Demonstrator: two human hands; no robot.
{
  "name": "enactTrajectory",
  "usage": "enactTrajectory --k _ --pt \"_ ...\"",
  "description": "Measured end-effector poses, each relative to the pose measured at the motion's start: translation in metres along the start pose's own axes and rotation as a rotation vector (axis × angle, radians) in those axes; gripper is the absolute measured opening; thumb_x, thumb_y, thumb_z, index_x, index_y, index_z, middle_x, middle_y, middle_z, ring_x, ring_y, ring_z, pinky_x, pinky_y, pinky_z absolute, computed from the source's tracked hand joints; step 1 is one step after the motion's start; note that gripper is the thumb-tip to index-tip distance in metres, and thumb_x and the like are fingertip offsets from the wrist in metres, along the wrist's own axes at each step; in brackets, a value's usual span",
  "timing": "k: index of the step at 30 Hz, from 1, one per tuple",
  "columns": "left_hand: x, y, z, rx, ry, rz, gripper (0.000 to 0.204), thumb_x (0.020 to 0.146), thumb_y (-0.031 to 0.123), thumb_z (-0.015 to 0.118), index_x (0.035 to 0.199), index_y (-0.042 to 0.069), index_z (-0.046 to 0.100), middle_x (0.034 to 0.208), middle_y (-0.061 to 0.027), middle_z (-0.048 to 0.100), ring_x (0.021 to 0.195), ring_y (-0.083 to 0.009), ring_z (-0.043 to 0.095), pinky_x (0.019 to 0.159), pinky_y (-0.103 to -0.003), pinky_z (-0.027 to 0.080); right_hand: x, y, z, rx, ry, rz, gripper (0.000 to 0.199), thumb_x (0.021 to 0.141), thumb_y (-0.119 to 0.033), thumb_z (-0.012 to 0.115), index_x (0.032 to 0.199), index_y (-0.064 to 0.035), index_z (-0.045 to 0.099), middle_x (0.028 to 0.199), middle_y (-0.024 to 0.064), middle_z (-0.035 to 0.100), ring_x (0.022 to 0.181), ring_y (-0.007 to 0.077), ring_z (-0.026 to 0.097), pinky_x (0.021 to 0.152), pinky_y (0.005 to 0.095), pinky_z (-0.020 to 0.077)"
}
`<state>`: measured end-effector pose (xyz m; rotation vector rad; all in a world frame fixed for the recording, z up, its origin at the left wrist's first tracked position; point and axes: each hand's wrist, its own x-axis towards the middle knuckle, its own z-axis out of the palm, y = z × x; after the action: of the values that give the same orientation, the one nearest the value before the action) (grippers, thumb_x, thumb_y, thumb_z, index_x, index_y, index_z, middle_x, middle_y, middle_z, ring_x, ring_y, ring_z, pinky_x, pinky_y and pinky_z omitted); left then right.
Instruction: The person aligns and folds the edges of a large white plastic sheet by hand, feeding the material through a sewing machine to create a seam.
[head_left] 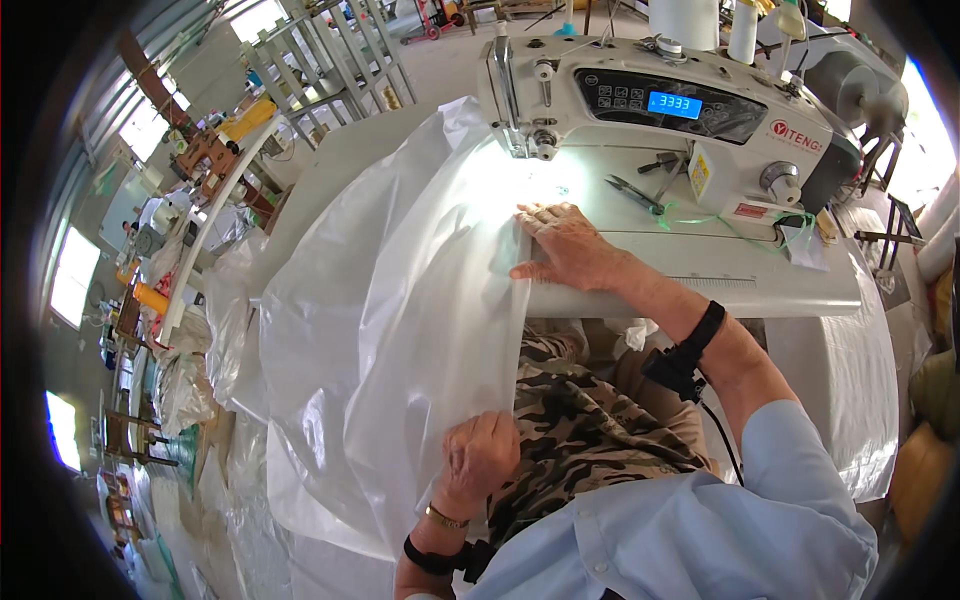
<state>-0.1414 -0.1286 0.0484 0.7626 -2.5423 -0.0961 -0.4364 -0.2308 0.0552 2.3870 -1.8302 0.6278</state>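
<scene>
Translucent white plastic sheet (390,300): thin, crinkled, draped from sewing machine (660,100) surface down over lap, left. Right hand (570,245) flat, fingers spread, pressing sheet edge near needle. Left hand (480,455) fingers closed, pinching near edge. Needle area washed out by glare. Blue display, yellow label on machine front.

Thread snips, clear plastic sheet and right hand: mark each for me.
thread snips (634,193), head view, on the blades.
clear plastic sheet (400,300), head view, mid-sheet.
right hand (565,243), head view, back of hand, flat on the sheet's edge.
</scene>
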Motion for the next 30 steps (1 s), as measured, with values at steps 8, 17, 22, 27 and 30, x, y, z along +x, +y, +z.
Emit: enactTrajectory --k 8,17,22,27,30 --pt "0.043 -0.011 0.003 0.082 0.042 0.012 0.011 0.076 0.006 0.063 0.069 0.007 0.053 0.066 -0.0092 0.052 0.055 -0.029 0.056 0.049 -0.039 0.044 0.004 0.005 0.005 0.011 0.037 -0.011 0.096 0.084 -0.069 0.053 0.135 0.0121 0.045 0.136 0.0301 0.049 0.129 0.0379 0.047 0.109 0.0455 0.0311" --pt "0.059 0.004 -0.004 0.038 0.036 -0.039 0.013 0.075 0.005 0.063 0.089 0.005 0.063 0.07 -0.0095 0.058 0.059 -0.0299 0.06 0.053 -0.04 0.047 0.001 0.004 -0.002 0.133 0.162 0.011 0.075 0.09 -0.057 0.055 0.129 0.0077 0.053 0.128 0.0255 0.058 0.122 0.0369 0.052 0.105 0.0431 0.0371" --pt "0.057 0.01 -0.011 0.047 0.094 -0.105 0.022 0.076 0.003 0.061 0.097 0.006 0.065 0.069 -0.0088 0.058 0.06 -0.0298 0.06 0.055 -0.041 0.048 -0.056 -0.044 -0.016 0.451 0.39 0.18 0.017 0.091 -0.015 0.064 0.094 0.0019 0.062 0.09 0.0174 0.065 0.083 0.0373 0.063 0.072 0.0403 0.0519" --pt "0.056 0.013 0.0 0.033 0.113 -0.087 0.023 0.076 0.002 0.06 0.098 0.006 0.064 0.069 -0.009 0.058 0.061 -0.03 0.06 0.055 -0.041 0.047 -0.108 -0.09 0.059 0.654 0.27 0.028 0.009 0.089 -0.009 0.062 0.09 0.0003 0.062 0.084 0.0172 0.062 0.076 0.0364 0.061 0.069 0.0409 0.0518" --pt "0.056 0.018 0.005 0.018 0.101 -0.094 0.022 0.077 0.002 0.059 0.098 0.006 0.064 0.07 -0.0095 0.059 0.061 -0.0305 0.06 0.055 -0.041 0.047 -0.089 -0.095 0.116 0.753 0.185 0.328 0.014 0.088 -0.012 0.061 0.096 -0.0007 0.065 0.089 0.0176 0.065 0.085 0.037 0.063 0.078 0.0429 0.0515"
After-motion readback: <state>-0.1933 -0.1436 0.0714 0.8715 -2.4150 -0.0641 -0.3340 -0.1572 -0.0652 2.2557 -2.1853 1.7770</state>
